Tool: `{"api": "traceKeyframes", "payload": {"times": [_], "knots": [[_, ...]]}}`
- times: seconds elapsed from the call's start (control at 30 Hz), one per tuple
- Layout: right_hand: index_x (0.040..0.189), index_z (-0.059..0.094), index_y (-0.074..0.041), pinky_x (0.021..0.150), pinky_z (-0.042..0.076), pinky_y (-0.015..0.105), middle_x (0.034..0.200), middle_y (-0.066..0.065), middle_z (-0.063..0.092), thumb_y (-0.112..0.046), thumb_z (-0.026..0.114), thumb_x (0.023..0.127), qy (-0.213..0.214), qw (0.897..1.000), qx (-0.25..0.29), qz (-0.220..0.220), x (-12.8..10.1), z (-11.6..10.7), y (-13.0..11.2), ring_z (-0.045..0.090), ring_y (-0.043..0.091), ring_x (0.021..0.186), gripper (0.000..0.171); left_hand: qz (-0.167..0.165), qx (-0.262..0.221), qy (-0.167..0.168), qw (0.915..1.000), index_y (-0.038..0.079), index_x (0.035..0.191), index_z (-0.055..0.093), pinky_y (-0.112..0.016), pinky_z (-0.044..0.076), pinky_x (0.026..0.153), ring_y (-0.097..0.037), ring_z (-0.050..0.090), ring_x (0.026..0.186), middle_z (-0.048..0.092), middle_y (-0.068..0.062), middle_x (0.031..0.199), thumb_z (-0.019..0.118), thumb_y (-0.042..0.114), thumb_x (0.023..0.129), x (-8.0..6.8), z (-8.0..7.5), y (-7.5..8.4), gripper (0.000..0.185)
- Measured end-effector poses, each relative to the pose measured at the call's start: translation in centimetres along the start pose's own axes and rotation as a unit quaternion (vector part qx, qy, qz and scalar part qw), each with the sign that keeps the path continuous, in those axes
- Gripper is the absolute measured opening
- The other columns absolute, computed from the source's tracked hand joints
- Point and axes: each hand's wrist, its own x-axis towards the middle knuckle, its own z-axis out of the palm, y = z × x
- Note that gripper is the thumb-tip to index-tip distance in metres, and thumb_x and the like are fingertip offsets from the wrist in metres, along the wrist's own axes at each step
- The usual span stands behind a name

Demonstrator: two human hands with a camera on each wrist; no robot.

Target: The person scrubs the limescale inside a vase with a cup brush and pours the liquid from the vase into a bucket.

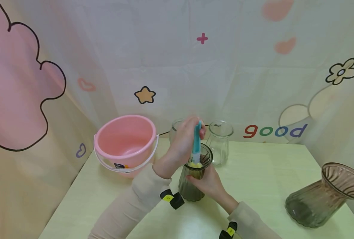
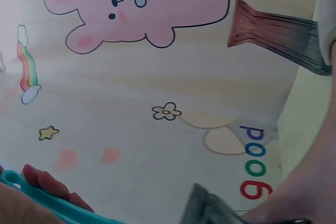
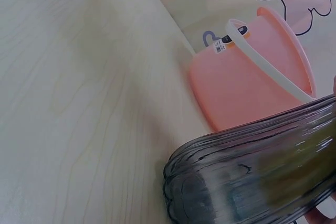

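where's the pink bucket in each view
Head view: the pink bucket stands left of centre on the table, behind the person's left arm.
Left wrist view: not in it.
Right wrist view: upper right, lying sideways in the picture, just beyond the dark ribbed glass vase.
Shared landmark: that vase, centre of the head view under both hands, a sliver at the bottom edge of the left wrist view.
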Motion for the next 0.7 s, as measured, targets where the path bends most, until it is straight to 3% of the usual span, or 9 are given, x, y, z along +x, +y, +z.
{"api": "traceKeyframes", "payload": {"times": [0.23, 0.4, 0.7], "knots": [[0.124, 0.039, -0.008, 0.088, 0.044, 0.043, 0.116, 0.007, 0.052, -0.025, 0.079, 0.07, 0.016, 0.999, -0.019, -0.029, 0.0, 0.1, 0.3, 0.053, 0.023, 0.105, 0.069, -0.05, 0.006, 0.016, 0.9986, 0.009, 0.077, 0.046, -0.025, 0.037, 0.064, -0.016, 0.041, 0.065, 0.043, -0.001, 0.07, 0.033, 0.018, 0.093, 0.2, 0.0, -3.9, 0.022], [0.127, 0.037, -0.009, 0.09, 0.043, 0.042, 0.12, 0.007, 0.05, -0.023, 0.079, 0.071, 0.009, 0.999, -0.011, -0.046, 0.1, -0.1, 0.3, 0.051, 0.021, 0.108, 0.072, -0.056, 0.011, 0.015, 0.9982, 0.009, 0.078, 0.046, -0.026, 0.039, 0.063, -0.015, 0.042, 0.065, 0.045, -0.001, 0.07, 0.033, 0.018, 0.093, 0.3, -0.4, -5.1, 0.022], [0.135, 0.028, -0.015, 0.098, 0.037, 0.043, 0.131, 0.005, 0.042, -0.02, 0.07, 0.081, -0.122, 0.989, 0.06, -0.064, 0.6, -1.7, 0.6, 0.044, 0.02, 0.118, 0.069, -0.079, 0.045, -0.026, 0.9955, 0.009, 0.078, 0.053, -0.029, 0.043, 0.067, -0.016, 0.05, 0.068, 0.048, -0.001, 0.072, 0.028, 0.024, 0.094, 0.2, -0.8, -5.1, 0.033]]}}
